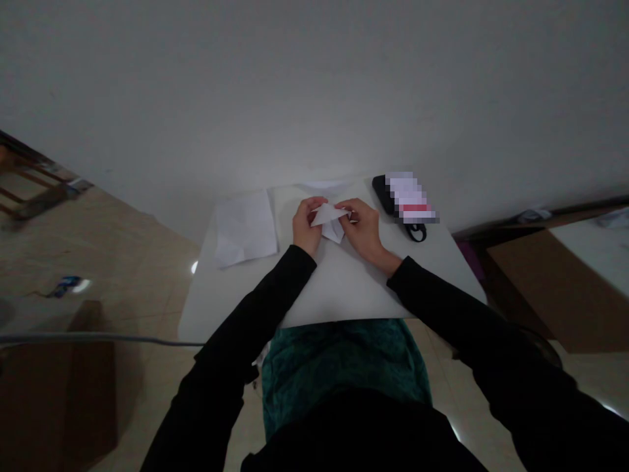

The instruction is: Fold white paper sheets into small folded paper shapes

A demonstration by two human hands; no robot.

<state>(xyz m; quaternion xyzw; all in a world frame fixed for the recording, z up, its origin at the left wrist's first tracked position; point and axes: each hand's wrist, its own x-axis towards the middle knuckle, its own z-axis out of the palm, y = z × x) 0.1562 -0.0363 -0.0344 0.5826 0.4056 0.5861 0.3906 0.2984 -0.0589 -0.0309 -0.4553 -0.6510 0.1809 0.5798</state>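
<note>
A folded white paper (330, 214) with pointed corners is held between my two hands over the middle of the small table. My left hand (306, 224) pinches its left side, fingers curled around the edge. On the other side my right hand (362, 226) grips the right corner between thumb and fingers. A lower flap of the paper points down toward me. To the left of my hands a creased square sheet of paper (246, 228) lies flat on the tabletop.
The white table (339, 295) stands against a pale wall (314, 85). At its back right lies a black case with a strap (417, 232), partly blurred out. Cardboard (565, 288) is on the right, a brown box (88, 387) lower left. A cable (122, 338) runs at left.
</note>
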